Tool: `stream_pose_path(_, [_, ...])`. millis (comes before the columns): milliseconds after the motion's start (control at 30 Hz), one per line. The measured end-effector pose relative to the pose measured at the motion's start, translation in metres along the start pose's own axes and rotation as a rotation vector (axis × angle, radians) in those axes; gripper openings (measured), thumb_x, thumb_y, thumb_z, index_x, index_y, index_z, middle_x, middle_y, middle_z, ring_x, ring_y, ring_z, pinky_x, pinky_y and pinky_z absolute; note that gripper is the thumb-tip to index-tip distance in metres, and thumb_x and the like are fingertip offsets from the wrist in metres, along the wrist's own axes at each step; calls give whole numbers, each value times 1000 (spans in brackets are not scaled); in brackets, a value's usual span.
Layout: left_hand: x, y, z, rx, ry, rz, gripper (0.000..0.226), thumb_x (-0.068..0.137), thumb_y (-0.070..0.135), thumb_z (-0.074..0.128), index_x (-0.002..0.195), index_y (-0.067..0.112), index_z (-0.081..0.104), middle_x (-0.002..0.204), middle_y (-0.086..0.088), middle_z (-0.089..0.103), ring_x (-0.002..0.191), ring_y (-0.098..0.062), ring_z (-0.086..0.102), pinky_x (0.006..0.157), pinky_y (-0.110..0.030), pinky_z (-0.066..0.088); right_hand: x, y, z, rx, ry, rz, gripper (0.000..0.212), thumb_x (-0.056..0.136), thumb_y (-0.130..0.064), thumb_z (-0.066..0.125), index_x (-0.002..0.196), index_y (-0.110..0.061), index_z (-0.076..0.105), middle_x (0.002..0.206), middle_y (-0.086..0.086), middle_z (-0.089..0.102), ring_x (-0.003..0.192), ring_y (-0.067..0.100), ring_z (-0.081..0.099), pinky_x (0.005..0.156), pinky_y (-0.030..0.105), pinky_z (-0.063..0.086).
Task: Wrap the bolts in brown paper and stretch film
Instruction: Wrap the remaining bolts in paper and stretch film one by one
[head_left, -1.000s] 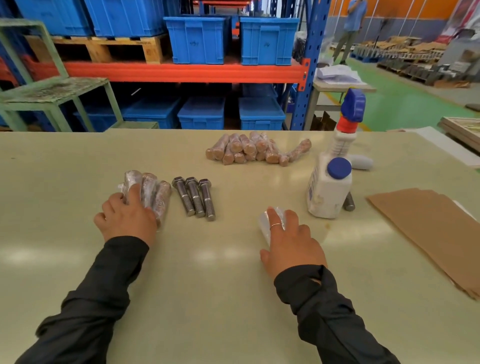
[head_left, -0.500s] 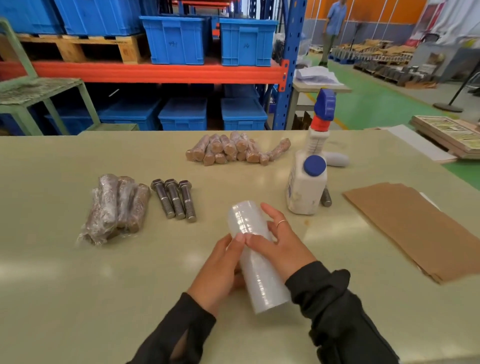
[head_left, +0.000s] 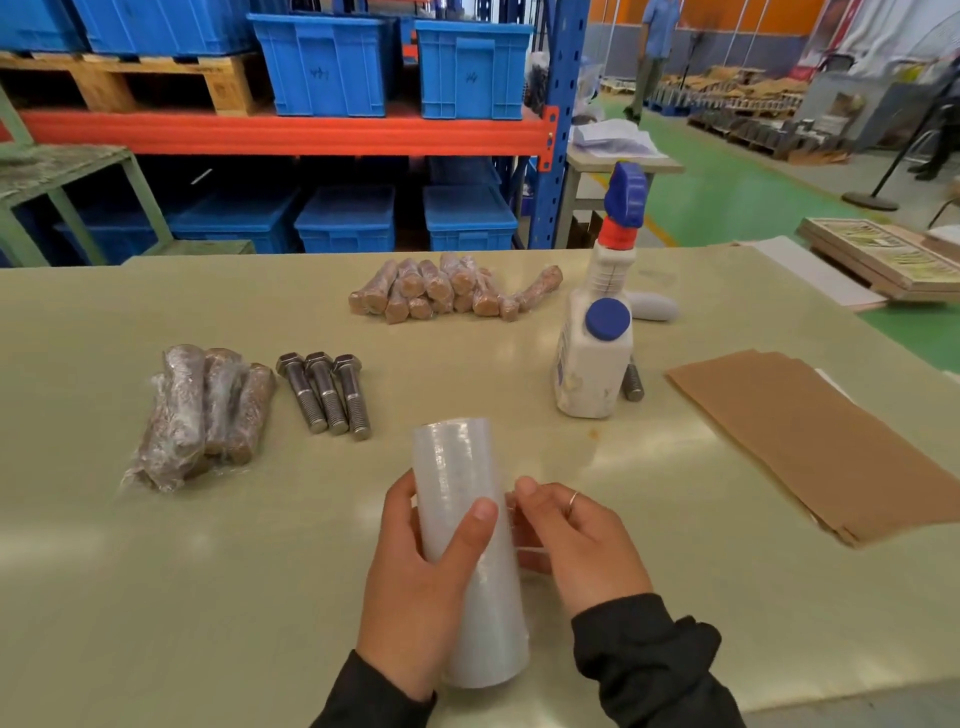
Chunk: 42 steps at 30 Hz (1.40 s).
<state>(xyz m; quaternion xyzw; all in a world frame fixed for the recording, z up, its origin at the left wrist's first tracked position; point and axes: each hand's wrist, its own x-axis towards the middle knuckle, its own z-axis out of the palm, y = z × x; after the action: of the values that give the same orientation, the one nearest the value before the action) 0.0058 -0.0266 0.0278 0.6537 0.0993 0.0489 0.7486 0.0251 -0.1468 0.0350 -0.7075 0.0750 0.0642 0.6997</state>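
The film roll (head_left: 462, 540) is held just above the near edge of the table (head_left: 156, 597), close in front of the person, its long axis running away from them and a little toward the left. The left hand (head_left: 415, 587) grips it from the left, thumb curled across the top and fingers wrapped under. The right hand (head_left: 566, 540) sits just beside the roll's right flank, its fingers curled in and seeming to pinch a loose flap of film; the film is clear, so whether a free edge is truly caught is hard to tell.

So the film should come off to the right, across the roll's axis, with the left hand as anchor and the right as puller.

Three bare bolts (head_left: 324, 392) lie side by side ahead and to the left, heads away, shafts pointing back toward the roll. They are well apart from both hands, with the left hand nearer. Left of them lies a bundle (head_left: 208, 410) already in paper and film. A pile of paper-wrapped bolts (head_left: 447, 291) lies farther back. To the right stand a spray bottle (head_left: 597, 332), with another bolt (head_left: 632, 382) behind it, and a stack of brown paper (head_left: 810, 441).

By the look of it, the bare bolts need paper first, and the paper lies on the right hand's side
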Motion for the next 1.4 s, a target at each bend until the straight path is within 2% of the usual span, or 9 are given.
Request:
stream_pose_path(200, [-1, 1, 3, 35, -30, -14, 62, 50, 62, 69, 104, 43, 45, 88, 35, 61, 76, 7, 64, 54, -10, 48, 3, 5, 5, -87, 147, -44, 21, 89, -18, 56, 70, -16, 65, 61, -5, 66, 54, 5, 60, 52, 17, 50])
stream_pose_path(433, [5, -2, 0, -225, -77, -190, 63, 52, 52, 69, 105, 19, 59, 96, -11, 70, 88, -31, 68, 78, -47, 55, 13, 8, 10, -173, 170, 77, 25, 97, -16, 39, 77, -17, 54, 45, -7, 50, 37, 0, 43, 46, 16, 38])
stream_pose_path(533, [7, -1, 0, -179, -50, -151, 65, 51, 54, 68, 107, 25, 56, 92, -2, 71, 84, -23, 70, 71, -41, 56, 14, 1, 10, -62, 105, 167, 31, 97, -33, 37, 79, -16, 54, 45, -6, 52, 41, 8, 48, 46, 21, 41])
stream_pose_path(600, [7, -1, 0, -146, -37, -126, 66, 47, 55, 67, 106, 30, 53, 85, 9, 71, 77, -14, 70, 62, -29, 55, 15, -1, 10, -188, 59, 145, 36, 94, -47, 37, 81, -18, 54, 55, -5, 55, 52, 10, 54, 56, 24, 45])
stream_pose_path(800, [9, -1, 3, -162, -26, -135, 66, 45, 53, 69, 106, 31, 53, 85, 8, 70, 77, -11, 69, 65, -29, 53, 23, 4, 11, -576, 129, -39, 18, 99, -29, 36, 87, -18, 44, 70, -6, 50, 65, 9, 48, 66, 25, 39])
stream_pose_path(933, [12, 1, 1, -210, -35, -156, 64, 49, 51, 70, 106, 26, 58, 87, 3, 71, 81, -18, 70, 69, -36, 56, 34, 1, 8, -688, 150, -104, 16, 99, -25, 36, 84, -18, 40, 68, -8, 46, 59, 4, 42, 57, 24, 33])
stream_pose_path(1033, [15, 4, -1, -265, -64, -170, 62, 51, 49, 71, 106, 24, 59, 90, 0, 72, 80, -20, 70, 61, -33, 56, 40, -1, 5, -504, 87, -33, 20, 98, -22, 39, 78, -19, 42, 68, -2, 48, 53, 13, 44, 54, 21, 37])
stream_pose_path(1167, [20, 7, -3, -259, -42, -159, 66, 51, 49, 71, 109, 22, 58, 94, -6, 69, 79, -23, 68, 61, -36, 54, 34, -12, -2, -236, -4, 76, 16, 96, -28, 46, 82, -20, 50, 70, -1, 56, 32, 5, 41, 36, 18, 37])
stream_pose_path(1400, [32, 7, -7, -272, 103, -119, 73, 47, 56, 70, 110, 22, 56, 101, -5, 68, 88, -23, 67, 71, -37, 54, -2, -3, -10, -206, -147, -21, 9, 81, -33, 64, 90, -34, 62, 75, -11, 64, 66, 2, 61, 68, 24, 51])
